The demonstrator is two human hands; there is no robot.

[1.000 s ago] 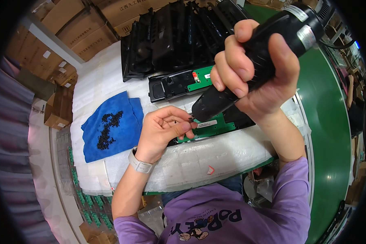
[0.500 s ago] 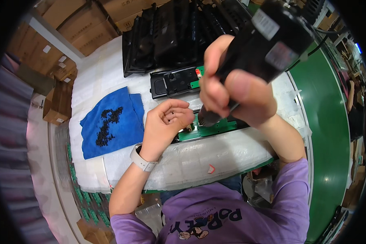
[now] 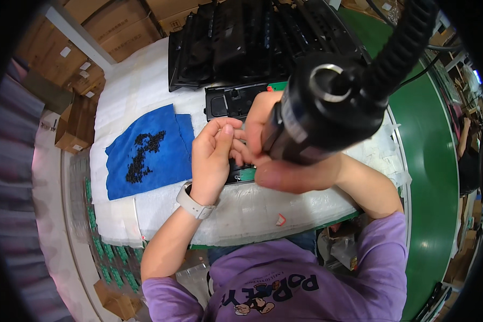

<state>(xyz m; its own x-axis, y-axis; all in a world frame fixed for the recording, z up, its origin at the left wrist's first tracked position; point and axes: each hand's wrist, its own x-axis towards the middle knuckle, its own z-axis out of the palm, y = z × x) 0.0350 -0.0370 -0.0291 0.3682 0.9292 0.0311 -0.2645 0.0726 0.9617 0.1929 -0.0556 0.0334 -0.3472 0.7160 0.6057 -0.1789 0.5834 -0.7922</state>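
My right hand (image 3: 300,176) is wrapped round a thick black electric screwdriver (image 3: 333,115), whose coiled cord rises from its upper end. The tool and hand loom large and hide the bit. My left hand (image 3: 213,155), with a pale watch strap on its wrist, is beside the right fingers, thumb and fingers curled together. Whatever it pinches, if anything, is too small to make out. Under both hands lies a green circuit board (image 3: 247,174) in a black housing, mostly covered. To the left, a pile of small black screws (image 3: 139,163) rests on a blue cloth (image 3: 174,174).
Behind the hands is another black plastic housing (image 3: 220,103). Several large black plastic parts (image 3: 225,53) are stacked at the table's far side. White padding (image 3: 123,91) covers the table. Cardboard boxes (image 3: 121,27) stand beyond, and a green floor (image 3: 432,177) runs along the right.
The screwdriver and right hand have moved left and nearer the left hand, the tool tipping so its corded end shows. My left hand has shifted slightly, and the board is more covered.
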